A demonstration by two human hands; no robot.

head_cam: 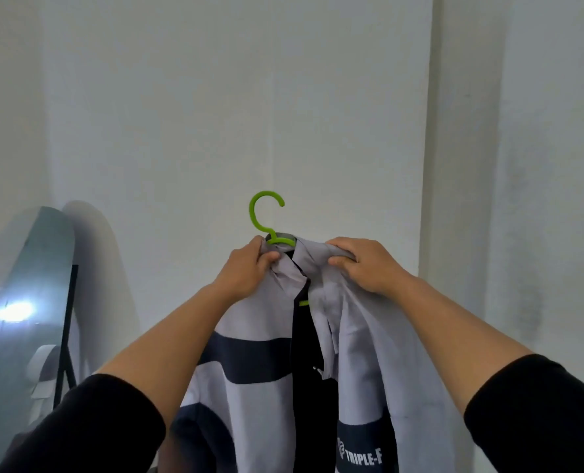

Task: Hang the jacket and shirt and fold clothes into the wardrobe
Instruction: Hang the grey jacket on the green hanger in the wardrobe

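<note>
A light grey jacket with dark navy bands and white lettering hangs open in front of me on a green plastic hanger. The hanger's hook sticks up free above the collar, and a bit of green shows inside the front opening. My left hand grips the collar at the left, just below the hook. My right hand grips the bunched fabric at the right shoulder. Both arms are raised, holding the jacket up before a white wall. No shirt or wardrobe is in view.
A tall mirror on a dark stand leans against the wall at the left, reflecting a bright light. A white wall fills the background, with a vertical corner edge at the right.
</note>
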